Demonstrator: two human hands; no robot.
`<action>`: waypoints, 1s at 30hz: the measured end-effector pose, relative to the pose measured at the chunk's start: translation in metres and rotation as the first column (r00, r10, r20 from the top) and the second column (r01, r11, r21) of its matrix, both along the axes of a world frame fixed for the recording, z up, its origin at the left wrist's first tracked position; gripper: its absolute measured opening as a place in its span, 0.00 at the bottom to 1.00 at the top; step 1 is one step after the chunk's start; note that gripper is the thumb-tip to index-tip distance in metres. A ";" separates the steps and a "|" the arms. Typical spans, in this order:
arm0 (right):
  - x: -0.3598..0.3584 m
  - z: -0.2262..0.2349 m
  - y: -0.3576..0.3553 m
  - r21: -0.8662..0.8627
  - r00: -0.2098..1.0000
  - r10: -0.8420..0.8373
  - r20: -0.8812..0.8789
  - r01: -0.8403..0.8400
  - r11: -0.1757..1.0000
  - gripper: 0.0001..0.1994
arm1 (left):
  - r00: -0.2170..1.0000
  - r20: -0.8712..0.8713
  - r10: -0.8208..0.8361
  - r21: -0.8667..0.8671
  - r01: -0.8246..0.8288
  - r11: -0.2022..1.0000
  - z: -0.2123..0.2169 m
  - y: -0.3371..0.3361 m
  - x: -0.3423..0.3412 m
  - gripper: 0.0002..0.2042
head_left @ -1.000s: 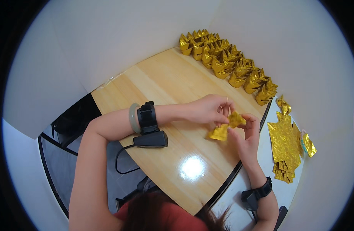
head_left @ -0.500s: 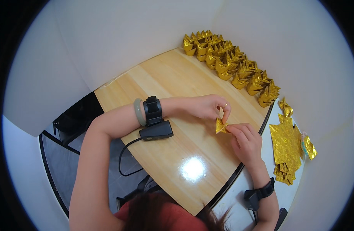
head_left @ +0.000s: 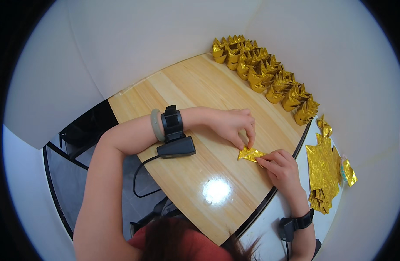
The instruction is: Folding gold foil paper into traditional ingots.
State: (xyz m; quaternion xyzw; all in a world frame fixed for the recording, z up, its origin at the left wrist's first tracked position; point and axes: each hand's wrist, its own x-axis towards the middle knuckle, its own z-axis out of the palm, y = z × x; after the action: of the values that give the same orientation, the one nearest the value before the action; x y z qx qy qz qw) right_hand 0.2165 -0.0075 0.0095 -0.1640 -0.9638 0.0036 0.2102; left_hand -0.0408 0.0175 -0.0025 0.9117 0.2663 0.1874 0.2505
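A small folded piece of gold foil paper sits low over the wooden tabletop, roughly triangular and wider than it is tall. My left hand reaches it from above, thumb and forefinger pinching its upper edge. At its right corner, my right hand grips the paper between thumb and fingertips. The other fingers of both hands are curled in. Black straps with boxy devices circle both wrists, and a pale bangle is on my left forearm.
Rows of folded gold paper ingots line the table's far right edge. Flat gold foil sheets are stacked on a white surface to the right, beside a small gold-and-green piece. A cable hangs below my left wrist device. White walls enclose the table.
The gold paper has come slightly nearer and been turned to lie wider. My left fingers have shifted onto its top edge; my right hand has moved a little nearer.
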 end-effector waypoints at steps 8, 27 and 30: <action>0.006 -0.004 -0.003 -0.209 0.985 -0.142 -0.101 0.119 0.971 0.17 | 0.998 0.025 0.049 0.093 -0.051 0.994 -0.002 -0.010 0.007 0.08; -0.022 0.000 -0.024 -0.507 0.962 -0.272 -0.014 0.228 0.831 0.16 | 0.996 0.058 0.071 -0.154 -0.061 0.986 -0.003 -0.008 0.007 0.08; -0.020 -0.002 -0.023 -0.489 0.968 -0.251 -0.009 0.215 0.845 0.17 | 0.988 0.108 0.106 -0.188 -0.085 0.978 -0.004 -0.009 0.010 0.07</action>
State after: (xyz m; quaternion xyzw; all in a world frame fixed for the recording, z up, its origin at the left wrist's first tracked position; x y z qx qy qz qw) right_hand 0.1961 -0.0310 0.0076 -0.3268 -0.8967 0.2252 0.1962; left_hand -0.0309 0.0090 -0.0062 0.8583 0.3108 0.2272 0.3391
